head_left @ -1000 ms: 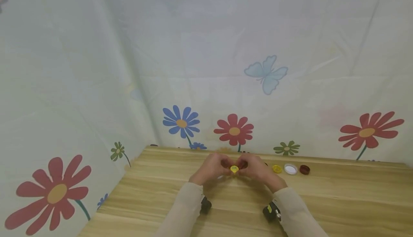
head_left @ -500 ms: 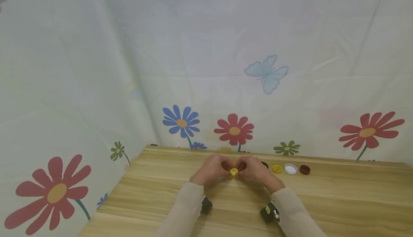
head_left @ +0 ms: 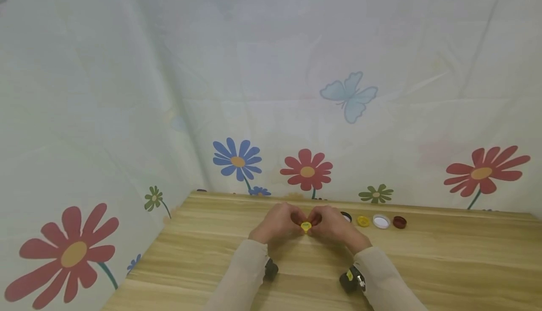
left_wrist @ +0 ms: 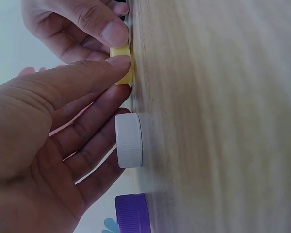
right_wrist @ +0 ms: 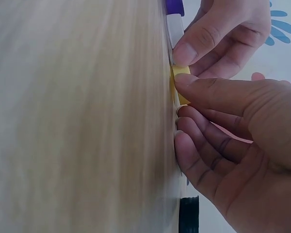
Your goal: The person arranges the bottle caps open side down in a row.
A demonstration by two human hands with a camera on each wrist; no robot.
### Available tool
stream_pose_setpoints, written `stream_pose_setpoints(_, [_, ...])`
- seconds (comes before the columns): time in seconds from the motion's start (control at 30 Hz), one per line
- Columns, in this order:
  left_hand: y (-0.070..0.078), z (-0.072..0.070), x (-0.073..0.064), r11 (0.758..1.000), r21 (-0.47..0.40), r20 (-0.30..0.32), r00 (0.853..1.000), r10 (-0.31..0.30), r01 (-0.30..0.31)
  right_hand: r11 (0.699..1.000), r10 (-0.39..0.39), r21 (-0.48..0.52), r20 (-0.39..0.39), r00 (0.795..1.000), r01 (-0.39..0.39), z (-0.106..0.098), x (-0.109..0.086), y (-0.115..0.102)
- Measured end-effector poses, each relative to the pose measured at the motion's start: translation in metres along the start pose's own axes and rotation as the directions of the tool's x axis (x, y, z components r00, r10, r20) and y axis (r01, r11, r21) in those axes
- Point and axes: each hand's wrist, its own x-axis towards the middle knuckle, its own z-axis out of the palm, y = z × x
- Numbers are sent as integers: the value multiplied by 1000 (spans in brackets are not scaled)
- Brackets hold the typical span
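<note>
Forearms converging over bench. Left hand and right hand pinch yellow cap from opposite sides, thumbs nearest person. Cap low between hands, bench contact unclear. Left lower fingers loosely bent beside white cap.

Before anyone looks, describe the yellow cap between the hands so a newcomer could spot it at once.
At the wooden table in the head view, find where the left hand and right hand face each other. Between them is a small yellow cap. Unlike the other yellow piece lying further right, this one is pinched by both hands.
</note>
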Motion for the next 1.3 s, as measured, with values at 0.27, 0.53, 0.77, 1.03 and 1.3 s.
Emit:
stream_pose_setpoints(0.27, [1, -1, -1, 999, -19, 17, 999, -28, 28, 1000, 5, -1, 11, 1000, -5, 2, 1, 1])
stream_pose_setpoints(0.53, [1, -3, -1, 998, -50, 31, 999, -32, 34, 1000, -8, -2, -9, 1000, 8, 2, 0, 1])
stream_pose_setpoints(0.77, [0, -7, -2, 992, -125, 5, 1000, -8, 8, 999, -41, 13, 5, 999, 41, -3, -1, 0])
stream_pose_setpoints(1.03, [7, -5, 4, 986, -164, -89, 995, -39, 24, 993, -112, 38, -77, 991, 116, -17, 3, 9])
stream_pose_setpoints(1.3, [11, 1, 14, 991, -133, -178, 984, -18, -6, 996, -91, 3, -163, 982, 93, -27, 4, 13])
